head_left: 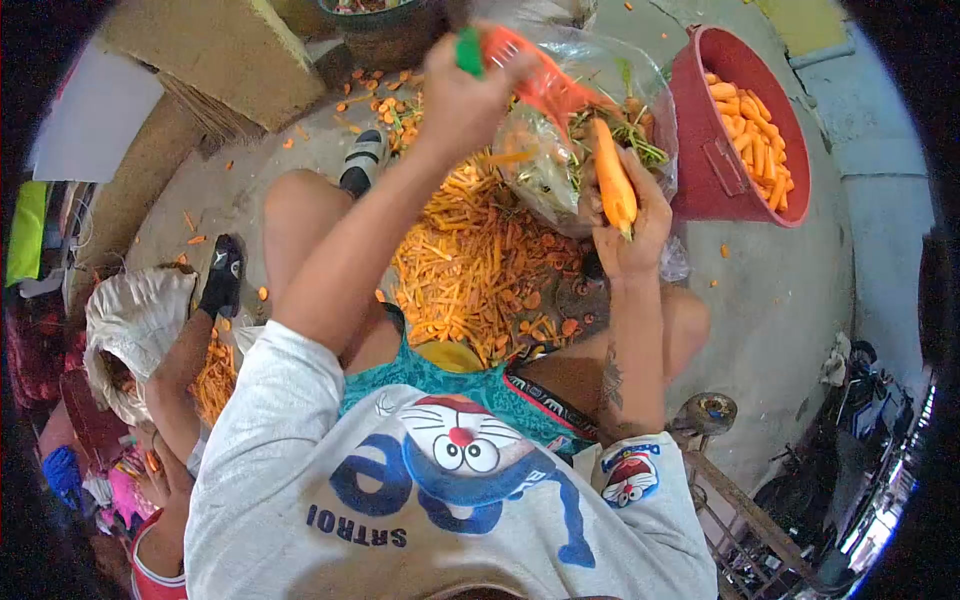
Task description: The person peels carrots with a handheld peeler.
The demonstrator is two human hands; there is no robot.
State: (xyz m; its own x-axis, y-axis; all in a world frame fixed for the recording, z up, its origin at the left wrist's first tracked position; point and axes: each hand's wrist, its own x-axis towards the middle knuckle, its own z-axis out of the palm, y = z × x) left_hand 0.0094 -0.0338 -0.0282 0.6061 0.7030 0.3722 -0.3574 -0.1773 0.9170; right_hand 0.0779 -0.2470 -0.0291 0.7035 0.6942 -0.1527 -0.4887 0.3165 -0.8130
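Note:
My left hand is closed around a red-orange plastic peeler, which is smeared by motion and has a green part by my fingers. The peeler's far end reaches toward the upper end of a carrot. My right hand grips this carrot, with its narrow tip pointing toward me. Bright orange flesh shows along its side. Behind the carrot stands a clear plastic bag with green and brown carrot tops inside. A large heap of carrot peelings covers the floor between my legs.
A red tub at the right holds many peeled carrots. At the top is a dark bucket. Another person sits at the lower left beside a white sack. A metal frame stands at the lower right.

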